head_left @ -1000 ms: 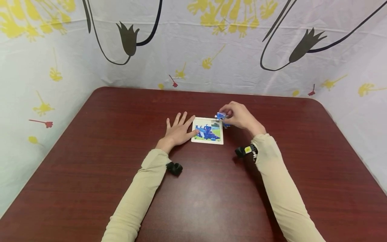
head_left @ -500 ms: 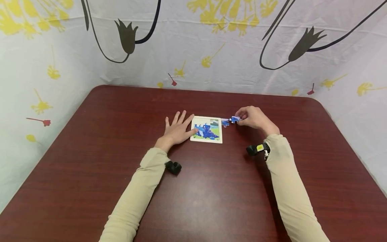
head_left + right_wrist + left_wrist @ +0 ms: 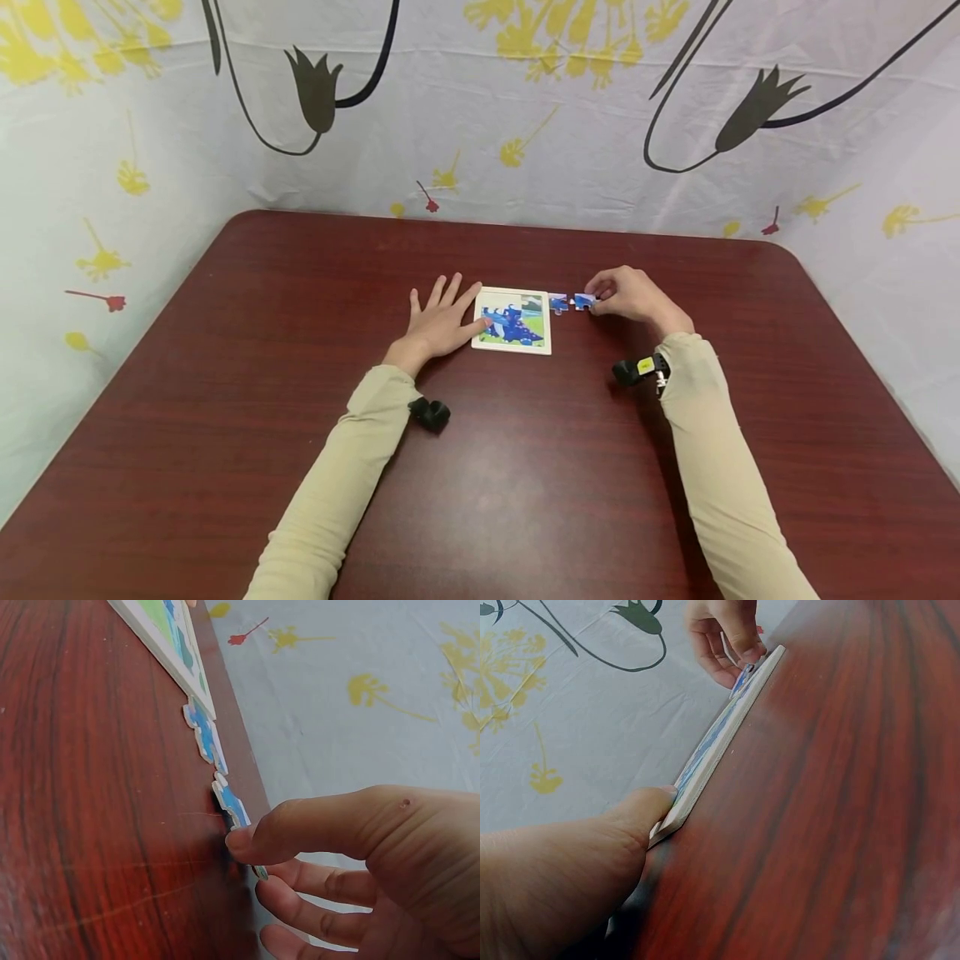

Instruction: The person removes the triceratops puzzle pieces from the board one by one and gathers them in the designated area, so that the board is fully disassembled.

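A square wooden jigsaw tray [image 3: 513, 350] lies on the table, its fitted pieces showing a blue dinosaur on green; bare board shows along its upper left. My left hand [image 3: 433, 329] lies flat beside it with fingers spread, and the thumb [image 3: 656, 799] rests over the tray's left edge. Off the tray's right side lies a loose blue puzzle piece [image 3: 558, 303]. Farther right, my right hand [image 3: 633, 293] pinches another blue jigsaw piece [image 3: 231, 802] between thumb and fingers, low over the tabletop. In the right wrist view a narrow gap separates the two pieces.
The dark red wooden table [image 3: 495, 483] reaches back to a pale patterned cloth [image 3: 480, 108] hanging behind and at the sides. Each wrist carries a black camera mount, the right one [image 3: 628, 372] close over the tabletop.
My right hand has carried its jigsaw piece from above the tray's upper right corner rightward and down, past the loose piece. During the last half second the piece has tilted flatter. My left hand stays put.
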### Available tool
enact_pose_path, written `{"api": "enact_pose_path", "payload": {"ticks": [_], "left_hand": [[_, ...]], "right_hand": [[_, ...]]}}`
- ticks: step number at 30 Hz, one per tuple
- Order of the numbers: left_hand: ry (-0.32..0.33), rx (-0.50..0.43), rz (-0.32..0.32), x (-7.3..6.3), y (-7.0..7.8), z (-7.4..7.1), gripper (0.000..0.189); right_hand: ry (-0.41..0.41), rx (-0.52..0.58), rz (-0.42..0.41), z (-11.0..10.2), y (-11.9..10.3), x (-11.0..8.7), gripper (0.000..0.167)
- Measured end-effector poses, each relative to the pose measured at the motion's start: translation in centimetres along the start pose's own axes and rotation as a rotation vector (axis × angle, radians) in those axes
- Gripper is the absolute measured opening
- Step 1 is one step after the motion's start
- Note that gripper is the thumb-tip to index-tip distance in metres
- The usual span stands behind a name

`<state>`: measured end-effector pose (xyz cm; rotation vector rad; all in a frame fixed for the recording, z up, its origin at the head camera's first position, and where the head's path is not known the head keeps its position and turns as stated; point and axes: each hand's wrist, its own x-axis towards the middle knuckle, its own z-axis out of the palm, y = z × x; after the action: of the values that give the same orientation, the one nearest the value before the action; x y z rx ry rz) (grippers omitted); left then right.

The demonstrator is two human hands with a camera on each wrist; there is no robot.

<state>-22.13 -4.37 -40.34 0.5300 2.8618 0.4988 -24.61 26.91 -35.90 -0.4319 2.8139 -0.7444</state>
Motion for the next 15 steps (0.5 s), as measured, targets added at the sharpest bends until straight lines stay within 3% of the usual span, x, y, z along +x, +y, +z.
{"api": "enact_pose_path", "payload": {"ticks": [15], "left_hand": [[-0.003,-0.004,0.001,-0.13,0.05,-0.04,0.072]], "right_hand": [[-0.034,0.044,-0.005,0.38,0.51,0.35,0.034]]}}
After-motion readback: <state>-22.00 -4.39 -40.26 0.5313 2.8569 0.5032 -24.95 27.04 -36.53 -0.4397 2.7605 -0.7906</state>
